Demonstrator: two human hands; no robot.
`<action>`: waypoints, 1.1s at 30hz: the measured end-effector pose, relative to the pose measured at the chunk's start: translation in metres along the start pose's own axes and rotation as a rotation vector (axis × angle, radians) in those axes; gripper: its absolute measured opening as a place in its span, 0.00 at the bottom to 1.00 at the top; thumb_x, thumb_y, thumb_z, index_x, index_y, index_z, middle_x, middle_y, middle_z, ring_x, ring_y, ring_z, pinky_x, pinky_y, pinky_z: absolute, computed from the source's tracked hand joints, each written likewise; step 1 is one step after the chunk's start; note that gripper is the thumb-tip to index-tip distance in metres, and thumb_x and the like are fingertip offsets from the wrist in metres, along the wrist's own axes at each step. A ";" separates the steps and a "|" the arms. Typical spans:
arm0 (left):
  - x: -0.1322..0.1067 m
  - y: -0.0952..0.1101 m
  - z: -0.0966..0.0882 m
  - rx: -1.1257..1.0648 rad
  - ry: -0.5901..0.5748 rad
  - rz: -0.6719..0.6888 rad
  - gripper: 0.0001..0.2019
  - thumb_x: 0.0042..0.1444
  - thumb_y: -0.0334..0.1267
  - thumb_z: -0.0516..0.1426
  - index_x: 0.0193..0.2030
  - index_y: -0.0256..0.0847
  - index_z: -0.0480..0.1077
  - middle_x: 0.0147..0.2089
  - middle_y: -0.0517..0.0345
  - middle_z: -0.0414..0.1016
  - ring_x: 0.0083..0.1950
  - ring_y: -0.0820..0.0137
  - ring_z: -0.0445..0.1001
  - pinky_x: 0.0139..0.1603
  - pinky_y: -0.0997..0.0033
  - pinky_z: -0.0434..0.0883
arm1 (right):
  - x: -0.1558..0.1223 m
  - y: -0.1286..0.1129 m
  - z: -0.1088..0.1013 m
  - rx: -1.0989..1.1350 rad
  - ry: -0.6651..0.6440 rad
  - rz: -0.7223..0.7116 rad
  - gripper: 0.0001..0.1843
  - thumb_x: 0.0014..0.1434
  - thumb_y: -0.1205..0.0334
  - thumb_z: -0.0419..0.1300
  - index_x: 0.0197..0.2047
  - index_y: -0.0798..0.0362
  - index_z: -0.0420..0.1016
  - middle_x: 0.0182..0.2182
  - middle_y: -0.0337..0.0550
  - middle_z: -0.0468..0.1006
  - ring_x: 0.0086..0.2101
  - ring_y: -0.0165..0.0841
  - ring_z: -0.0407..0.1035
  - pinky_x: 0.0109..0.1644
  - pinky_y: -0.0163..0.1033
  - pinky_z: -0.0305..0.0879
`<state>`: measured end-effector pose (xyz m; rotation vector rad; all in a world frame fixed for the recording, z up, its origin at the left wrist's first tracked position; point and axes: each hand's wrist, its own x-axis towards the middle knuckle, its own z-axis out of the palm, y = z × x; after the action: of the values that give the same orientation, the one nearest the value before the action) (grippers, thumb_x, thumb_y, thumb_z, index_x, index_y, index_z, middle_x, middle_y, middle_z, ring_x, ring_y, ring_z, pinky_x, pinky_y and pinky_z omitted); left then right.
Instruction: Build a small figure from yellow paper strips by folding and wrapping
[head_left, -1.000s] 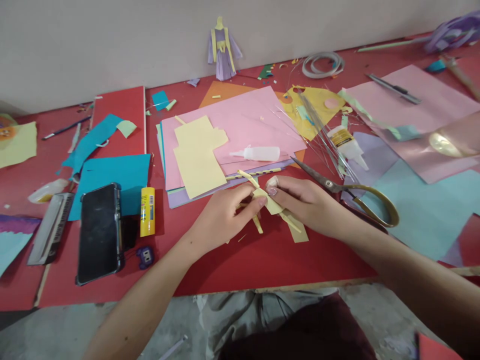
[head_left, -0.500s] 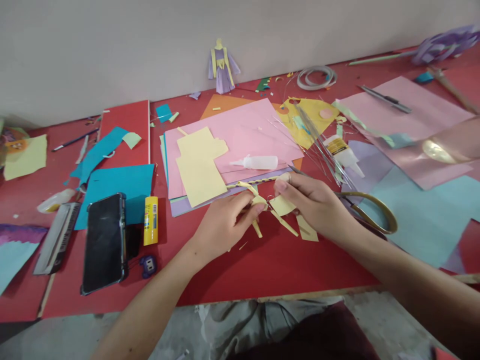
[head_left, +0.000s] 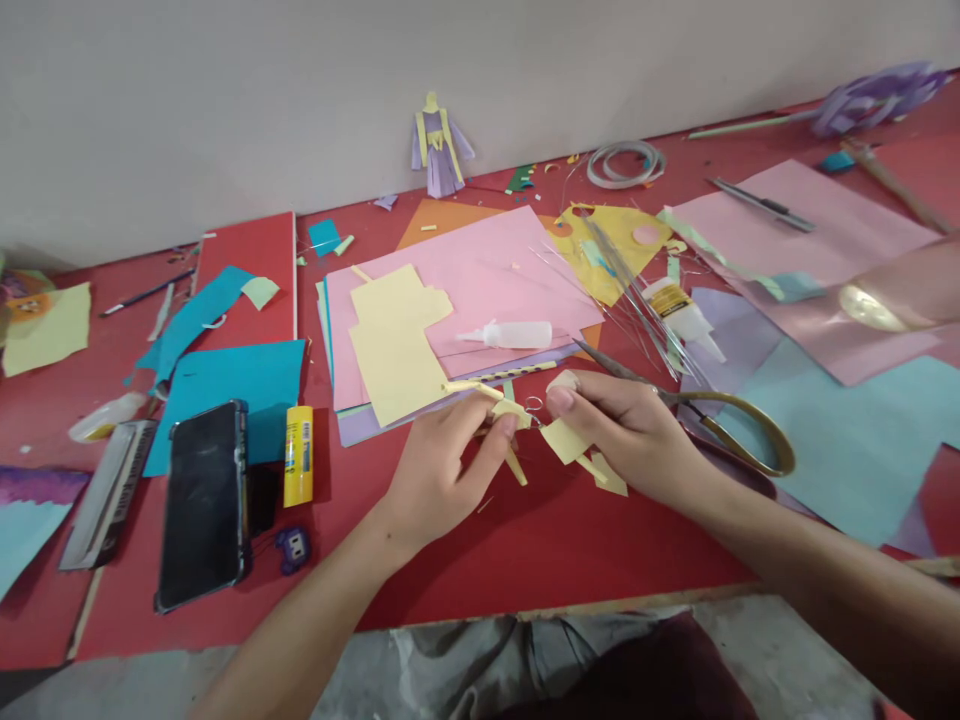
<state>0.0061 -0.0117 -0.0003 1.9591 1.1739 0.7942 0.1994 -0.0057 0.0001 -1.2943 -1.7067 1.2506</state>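
Observation:
Just above the red table (head_left: 525, 530), both of my hands pinch a small pale-yellow paper piece (head_left: 564, 440) with folded strips. My left hand (head_left: 442, 465) is closed on its left end, where a thin strip (head_left: 516, 466) hangs down. My right hand (head_left: 630, 425) grips the flat right part between thumb and fingers. A small wire loop shows between the two thumbs. Right behind my hands lie a striped stick (head_left: 517, 372), a white glue bottle (head_left: 514, 334) and large scissors (head_left: 712, 420).
A stack of pink and yellow paper sheets (head_left: 450, 300) lies behind the hands. A phone (head_left: 201, 500), a yellow glue stick (head_left: 298, 455) and blue paper (head_left: 225, 385) sit to the left. More sheets, thin wires (head_left: 637, 280) and another glue bottle (head_left: 682, 310) cover the right. A paper doll (head_left: 437, 145) leans on the wall.
My hands have drawn slightly apart, so the yellow piece has opened out and the wire loop shows between them. The camera view has tilted up a little.

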 end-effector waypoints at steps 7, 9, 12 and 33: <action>0.001 0.000 -0.002 -0.075 -0.003 -0.090 0.10 0.65 0.40 0.50 0.33 0.40 0.65 0.29 0.60 0.71 0.30 0.75 0.69 0.32 0.75 0.64 | -0.002 -0.001 0.000 0.057 0.050 0.021 0.25 0.64 0.45 0.51 0.21 0.51 0.54 0.19 0.34 0.52 0.20 0.27 0.47 0.23 0.36 0.45; 0.001 0.000 -0.002 -0.185 -0.051 -0.153 0.12 0.65 0.41 0.50 0.32 0.39 0.66 0.29 0.59 0.72 0.30 0.75 0.70 0.31 0.75 0.65 | -0.001 0.000 -0.001 0.107 0.064 0.069 0.25 0.63 0.45 0.52 0.22 0.51 0.55 0.18 0.33 0.54 0.20 0.27 0.49 0.23 0.36 0.46; 0.002 -0.001 -0.004 -0.423 -0.155 -0.218 0.12 0.65 0.39 0.50 0.31 0.38 0.66 0.29 0.59 0.72 0.29 0.75 0.72 0.30 0.77 0.68 | 0.002 0.002 0.000 0.247 0.069 0.139 0.24 0.63 0.44 0.52 0.23 0.51 0.57 0.18 0.33 0.56 0.19 0.26 0.51 0.22 0.36 0.48; 0.005 0.001 -0.005 -0.724 -0.463 -0.317 0.09 0.63 0.33 0.51 0.33 0.36 0.69 0.28 0.60 0.72 0.31 0.79 0.73 0.33 0.82 0.69 | -0.003 0.005 0.009 0.154 0.079 0.036 0.20 0.68 0.49 0.46 0.28 0.51 0.59 0.21 0.33 0.60 0.21 0.24 0.56 0.25 0.31 0.56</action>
<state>0.0050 -0.0066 0.0040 1.2224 0.7411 0.4633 0.1940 -0.0111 -0.0078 -1.2711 -1.5076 1.3064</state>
